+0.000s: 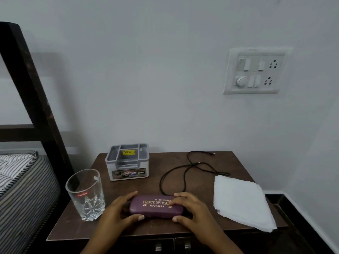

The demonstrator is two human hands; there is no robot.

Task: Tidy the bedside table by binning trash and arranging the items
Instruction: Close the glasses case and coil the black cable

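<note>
Both hands close on a purple spectacle case [156, 206] at the front middle of the brown bedside table [201, 187]: the left hand [117, 211] wraps its left end, thumb on the near edge and fingers along the far edge, while the right hand [190, 208] clasps its right end the same way. Between them the case lies flat and lengthwise, its lid shut, with gold lettering reading "PRINCE OPTICAL" across the top. Just left of the left hand stands an upright clear drinking glass [85, 195] with a red sticker. Behind the case a black cable [185, 173] loops loosely toward the wall, one bend disappearing behind the case. A grey compartmented organiser box [127, 162] sits at the back left. White folded tissues [240, 200] lie right of the right hand, overhanging the table's front right corner.
</note>
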